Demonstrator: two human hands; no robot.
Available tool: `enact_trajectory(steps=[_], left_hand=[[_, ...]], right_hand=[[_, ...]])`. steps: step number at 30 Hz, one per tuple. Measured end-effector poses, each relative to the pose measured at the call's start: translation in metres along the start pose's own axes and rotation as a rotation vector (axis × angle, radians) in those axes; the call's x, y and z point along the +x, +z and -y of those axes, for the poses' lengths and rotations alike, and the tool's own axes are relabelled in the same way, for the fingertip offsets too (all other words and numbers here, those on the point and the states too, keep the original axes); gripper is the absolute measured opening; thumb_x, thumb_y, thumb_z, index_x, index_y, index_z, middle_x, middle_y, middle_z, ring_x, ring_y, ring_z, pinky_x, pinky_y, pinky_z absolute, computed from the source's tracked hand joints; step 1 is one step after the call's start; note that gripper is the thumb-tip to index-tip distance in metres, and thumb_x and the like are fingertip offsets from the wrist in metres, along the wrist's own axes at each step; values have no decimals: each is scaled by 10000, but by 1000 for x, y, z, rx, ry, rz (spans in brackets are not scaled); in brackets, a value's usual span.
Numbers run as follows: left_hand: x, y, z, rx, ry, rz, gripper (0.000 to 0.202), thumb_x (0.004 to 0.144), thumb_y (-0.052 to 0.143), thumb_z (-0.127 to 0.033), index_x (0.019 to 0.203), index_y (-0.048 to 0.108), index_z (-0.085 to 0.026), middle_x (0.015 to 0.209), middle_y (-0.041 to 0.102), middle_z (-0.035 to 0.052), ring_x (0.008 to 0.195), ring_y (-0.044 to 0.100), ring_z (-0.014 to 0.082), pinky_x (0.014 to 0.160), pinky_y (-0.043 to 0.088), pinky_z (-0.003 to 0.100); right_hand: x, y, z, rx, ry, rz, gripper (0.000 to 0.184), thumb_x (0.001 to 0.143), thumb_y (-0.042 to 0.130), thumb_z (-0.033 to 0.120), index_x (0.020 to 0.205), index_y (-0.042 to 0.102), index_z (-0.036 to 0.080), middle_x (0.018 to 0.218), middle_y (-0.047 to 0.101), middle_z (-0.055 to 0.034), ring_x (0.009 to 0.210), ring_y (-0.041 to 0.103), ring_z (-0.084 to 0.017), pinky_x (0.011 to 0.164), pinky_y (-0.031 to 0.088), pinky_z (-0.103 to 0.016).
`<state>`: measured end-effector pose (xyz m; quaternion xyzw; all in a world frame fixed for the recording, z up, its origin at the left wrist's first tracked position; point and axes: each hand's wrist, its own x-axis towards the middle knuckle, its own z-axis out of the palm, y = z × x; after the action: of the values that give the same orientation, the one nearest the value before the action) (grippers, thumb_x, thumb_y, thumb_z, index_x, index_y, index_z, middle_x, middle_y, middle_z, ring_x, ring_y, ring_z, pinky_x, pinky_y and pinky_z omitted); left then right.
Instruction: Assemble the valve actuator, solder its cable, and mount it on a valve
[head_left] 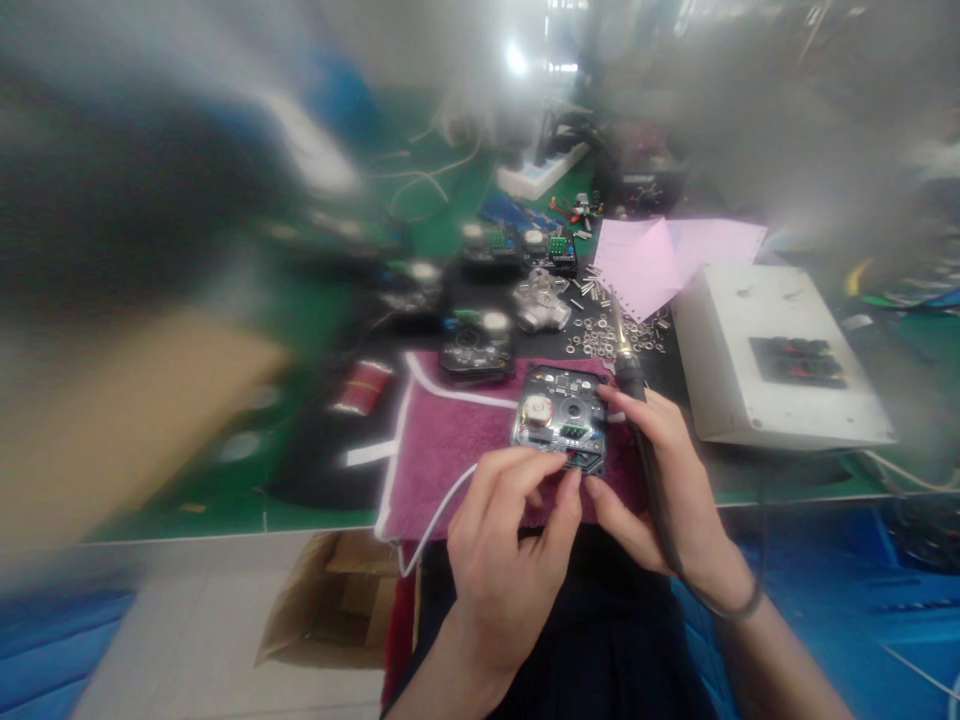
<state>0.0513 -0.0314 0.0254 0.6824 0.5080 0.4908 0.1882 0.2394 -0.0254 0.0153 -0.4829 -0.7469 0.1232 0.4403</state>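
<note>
A square black circuit-board unit [553, 384] with a round white part lies on the purple cloth [427, 465] in front of me. My left hand [514, 545] is at its lower edge, thumb and forefinger pinched together; what sits between the fingertips is too small to make out. My right hand [675, 485] steadies the unit, forefinger at its right edge and thumb near the lower corner. Held in that same hand is a soldering iron [632, 375], its black handle against the fingers and its metal end pointing away from me. Its dark cord runs down past the wrist.
Similar board units [476, 345] stand behind the cloth. A silver metal casting [540, 300] lies beside scattered nuts and pins [596, 335]. Right are pink papers [645, 260] and a white control box [780, 350]. A solder-like spool [364, 387] sits left; a cardboard box [330, 600] is below.
</note>
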Motion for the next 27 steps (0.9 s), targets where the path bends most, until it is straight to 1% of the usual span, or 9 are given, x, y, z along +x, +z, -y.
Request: enact_trajectory(steps=[2, 6, 10, 13, 16, 20, 21, 25, 27], left_hand=[[3, 1, 0, 10, -3, -17, 212, 923, 810, -152, 1107, 726, -214, 962, 720, 0, 722, 634, 102, 720, 583, 238], [4, 0, -1, -46, 5, 37, 177, 948, 790, -157, 1104, 740, -227, 965, 770, -6, 734, 686, 103, 741, 606, 235], [-1, -4, -1, -112, -70, 78, 235, 1022, 684, -137, 1207, 730, -274, 1077, 819, -29, 828, 776, 103, 792, 636, 225], [-2, -4, 1, -91, -113, 80, 247, 1032, 672, -133, 1211, 733, -292, 1083, 829, -51, 790, 790, 95, 781, 643, 222], [1, -2, 2, -22, -53, 51, 212, 979, 762, -149, 1153, 752, -269, 1033, 833, -50, 779, 788, 99, 782, 637, 216], [5, 0, 3, -13, 64, 52, 176, 967, 763, -113, 1096, 753, -232, 1037, 829, -22, 921, 798, 125, 879, 634, 235], [6, 0, 3, -18, 67, 44, 177, 965, 760, -108, 1093, 749, -230, 1034, 825, -18, 915, 794, 125, 865, 633, 235], [6, 1, 3, -37, 28, -14, 175, 941, 783, -108, 1058, 719, -221, 960, 798, -22, 746, 743, 97, 693, 596, 210], [7, 2, 2, -48, 57, -3, 159, 936, 778, -98, 1019, 709, -215, 952, 796, -18, 780, 757, 106, 721, 606, 213]], right_hand=[[0, -1, 0, -4, 4, 2, 843, 852, 781, 191, 1623, 440, 213, 1585, 528, -131, 1474, 484, -365, 1247, 405, -586], [1, -3, 2, -2, 3, 11, 820, 868, 759, 192, 1626, 445, 211, 1566, 536, -130, 1460, 494, -356, 1229, 426, -573], [1, -4, 3, 7, 25, 2, 812, 861, 762, 184, 1617, 463, 207, 1570, 539, -123, 1457, 498, -349, 1238, 421, -557], [0, -4, 3, 24, 49, -10, 807, 857, 763, 180, 1611, 476, 216, 1564, 547, -114, 1455, 502, -347, 1239, 424, -554], [0, -3, 2, 26, 50, -23, 803, 854, 768, 190, 1605, 485, 230, 1563, 546, -113, 1453, 508, -359, 1233, 429, -573], [-1, -2, 1, 16, 65, -24, 785, 861, 761, 211, 1598, 494, 245, 1551, 554, -117, 1443, 513, -379, 1214, 441, -612], [-1, -2, 1, 16, 71, -21, 779, 863, 758, 215, 1596, 495, 248, 1552, 552, -118, 1441, 512, -383, 1211, 442, -620], [-3, -3, 0, -3, 70, -12, 773, 868, 754, 223, 1596, 497, 243, 1533, 555, -125, 1427, 517, -384, 1208, 441, -626], [-3, -3, 1, -18, 63, -13, 768, 874, 753, 229, 1597, 494, 239, 1524, 558, -128, 1423, 519, -384, 1205, 442, -625]])
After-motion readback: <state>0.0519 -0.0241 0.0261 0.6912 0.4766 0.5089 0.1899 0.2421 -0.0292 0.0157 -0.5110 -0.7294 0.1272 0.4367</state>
